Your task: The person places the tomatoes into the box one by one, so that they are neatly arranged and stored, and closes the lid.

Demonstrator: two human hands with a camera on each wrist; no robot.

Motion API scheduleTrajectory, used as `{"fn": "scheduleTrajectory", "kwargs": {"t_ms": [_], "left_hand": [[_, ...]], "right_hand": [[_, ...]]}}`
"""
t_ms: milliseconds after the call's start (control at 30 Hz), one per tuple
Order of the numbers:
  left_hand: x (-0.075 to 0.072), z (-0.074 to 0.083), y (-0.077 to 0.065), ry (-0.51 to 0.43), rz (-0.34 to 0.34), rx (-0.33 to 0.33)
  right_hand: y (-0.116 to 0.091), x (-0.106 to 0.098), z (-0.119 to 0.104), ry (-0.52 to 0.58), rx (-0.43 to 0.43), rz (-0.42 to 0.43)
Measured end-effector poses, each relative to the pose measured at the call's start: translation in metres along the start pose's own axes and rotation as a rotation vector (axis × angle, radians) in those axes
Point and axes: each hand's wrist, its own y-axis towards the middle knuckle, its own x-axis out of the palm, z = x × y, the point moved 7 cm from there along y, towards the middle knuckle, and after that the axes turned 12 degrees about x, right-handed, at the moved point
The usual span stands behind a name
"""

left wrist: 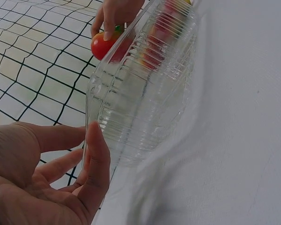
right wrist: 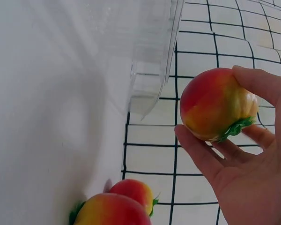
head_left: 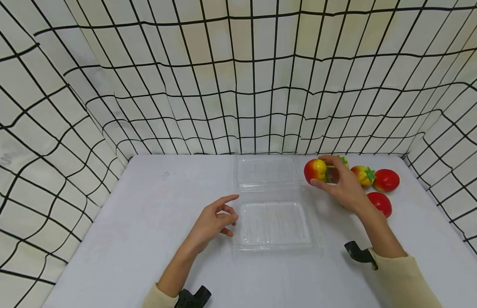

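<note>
A round red-and-yellow fruit [right wrist: 213, 105] with a green leafy top is held between the thumb and fingers of my right hand [head_left: 344, 186], raised at the back right. Beside that hand stands a clear plastic clamshell box [head_left: 277, 224], its lid [head_left: 267, 171] folded back behind the base. My left hand [head_left: 215, 220] is at the box's left side. In the left wrist view, its thumb and fingers pinch the rim [left wrist: 88, 110] of the clear plastic. The ribbed base is see-through, and fruit beyond shows through it.
More fruit lies right of the box: a yellow-and-red one [head_left: 363, 175] with a green top and two red ones [head_left: 386, 180], [head_left: 380, 203]. Another green top shows behind the right hand. Black netting [head_left: 253, 90] over white walls encloses the white table [head_left: 146, 222] at the back and sides.
</note>
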Motion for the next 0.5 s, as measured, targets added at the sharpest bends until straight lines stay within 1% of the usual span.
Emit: {"fn": "scheduleTrajectory", "kwargs": {"t_ms": [100, 500], "left_hand": [[0.000, 0.000, 0.000, -0.005, 0.002, 0.001], [0.001, 0.001, -0.001, -0.013, 0.018, 0.002]], "right_hand": [[-0.002, 0.003, -0.005, 0.030, -0.028, -0.014], [-0.009, 0.011, -0.020, 0.108, -0.089, -0.085]]}}
